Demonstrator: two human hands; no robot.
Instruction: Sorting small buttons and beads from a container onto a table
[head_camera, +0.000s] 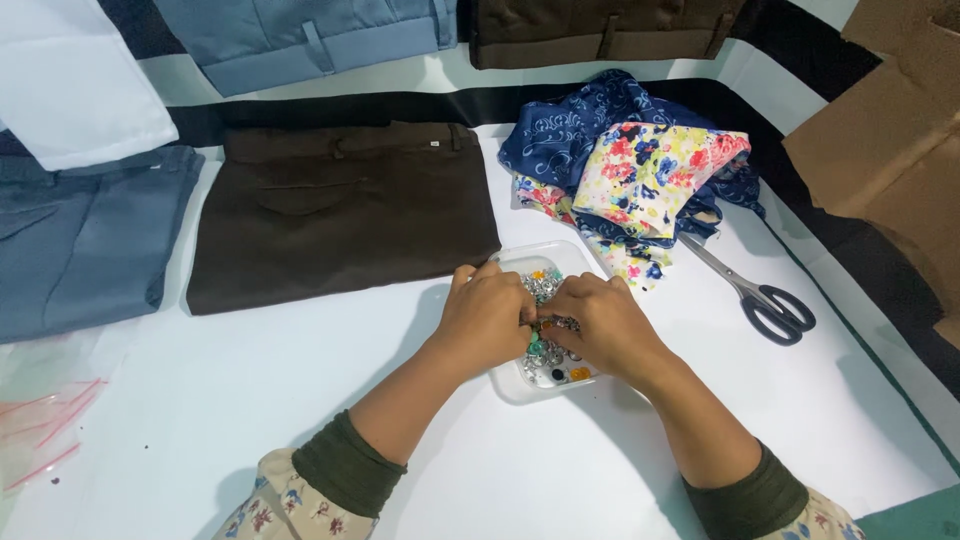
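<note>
A small white plastic tray (515, 385) sits on the white table, filled with several metal snap fasteners and coloured buttons (552, 365). My left hand (485, 315) and my right hand (605, 325) meet over the tray, fingertips pinched together on small silvery fasteners in the middle. What exactly sits between the fingers is hidden by the knuckles. Folded dark brown trousers (340, 215) lie just beyond my left hand.
Grey-handled scissors (760, 295) lie to the right of the tray. A heap of blue and floral fabric (640, 170) is behind it. Folded grey-blue trousers (75, 240) lie at left, more folded trousers (300, 35) at the top, cardboard (890, 150) at right, clear bags (45, 410) at lower left.
</note>
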